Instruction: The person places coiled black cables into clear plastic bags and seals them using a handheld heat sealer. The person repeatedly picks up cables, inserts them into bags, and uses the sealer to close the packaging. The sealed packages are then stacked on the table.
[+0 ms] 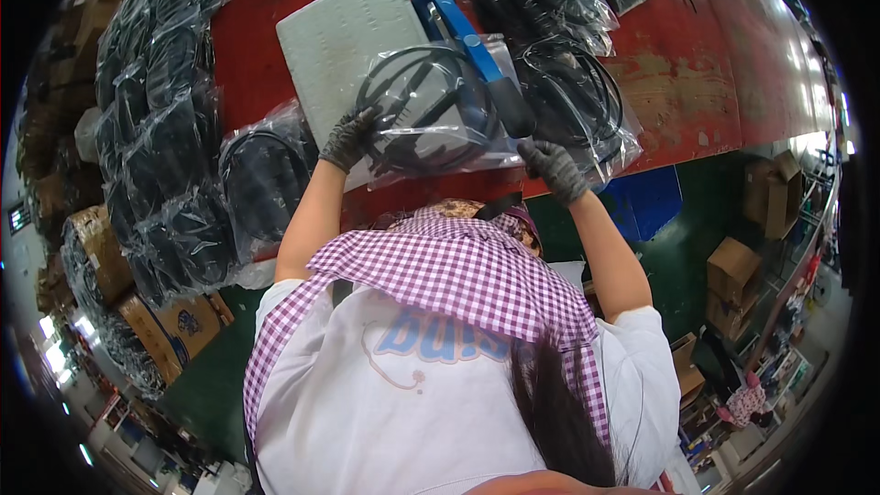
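Clear bag (435, 142) with black loops (426, 92) in it lies near the front edge of the red surface (252, 46), partly on a pale flat board (339, 27), seen from the head camera; the left hand (351, 137), in a dark glove, has its grip pinched on the bag's left side; the right hand (555, 170), in a dark glove too, has its fingers curled by the bag's right corner, just below the black end of a long blue tool (458, 27); I cannot tell if that grip holds anything; more bagged black things (573, 92) lie to the right; one bagged black bundle (264, 174) sits left of the board, next to a big heap (165, 128) of wrapped black things.
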Available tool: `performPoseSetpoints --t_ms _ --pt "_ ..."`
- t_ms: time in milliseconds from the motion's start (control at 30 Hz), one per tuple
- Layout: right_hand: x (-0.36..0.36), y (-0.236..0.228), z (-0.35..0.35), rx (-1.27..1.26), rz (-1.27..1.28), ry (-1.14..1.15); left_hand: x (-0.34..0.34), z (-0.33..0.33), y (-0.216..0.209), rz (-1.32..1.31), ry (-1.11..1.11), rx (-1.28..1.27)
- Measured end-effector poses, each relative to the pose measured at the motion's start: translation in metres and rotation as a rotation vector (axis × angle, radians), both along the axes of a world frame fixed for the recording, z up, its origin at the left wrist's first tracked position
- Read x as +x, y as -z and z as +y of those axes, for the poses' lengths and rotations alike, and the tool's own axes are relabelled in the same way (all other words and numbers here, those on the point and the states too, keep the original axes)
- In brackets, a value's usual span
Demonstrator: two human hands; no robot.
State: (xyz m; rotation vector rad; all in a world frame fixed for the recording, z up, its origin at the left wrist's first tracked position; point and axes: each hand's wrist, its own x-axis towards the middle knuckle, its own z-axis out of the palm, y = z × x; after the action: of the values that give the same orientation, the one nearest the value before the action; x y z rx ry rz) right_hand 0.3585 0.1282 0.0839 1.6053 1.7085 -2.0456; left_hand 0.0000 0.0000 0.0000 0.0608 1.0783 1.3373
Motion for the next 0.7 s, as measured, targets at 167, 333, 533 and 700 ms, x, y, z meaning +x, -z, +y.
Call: performPoseSetpoints --t_ms 167,333,533,700 --pt "0.003 0.034 0.058 0.534 -0.087 -0.075 0.007 0.039 0.004 0.140 -0.147 -0.188" --pt "-0.063 -0.065 0.053 0.842 0.088 -0.184 -0.019 0.029 0.006 0.150 -0.152 -0.224" --pt "-0.078 -0.017 0.012 1.332 -0.322 -0.509 -0.023 0.021 0.020 0.224 -0.200 -0.205" --pt "-0.064 0.038 0.002 1.419 -0.035 -0.296 -0.028 0.012 0.016 0.381 -0.178 -0.216"
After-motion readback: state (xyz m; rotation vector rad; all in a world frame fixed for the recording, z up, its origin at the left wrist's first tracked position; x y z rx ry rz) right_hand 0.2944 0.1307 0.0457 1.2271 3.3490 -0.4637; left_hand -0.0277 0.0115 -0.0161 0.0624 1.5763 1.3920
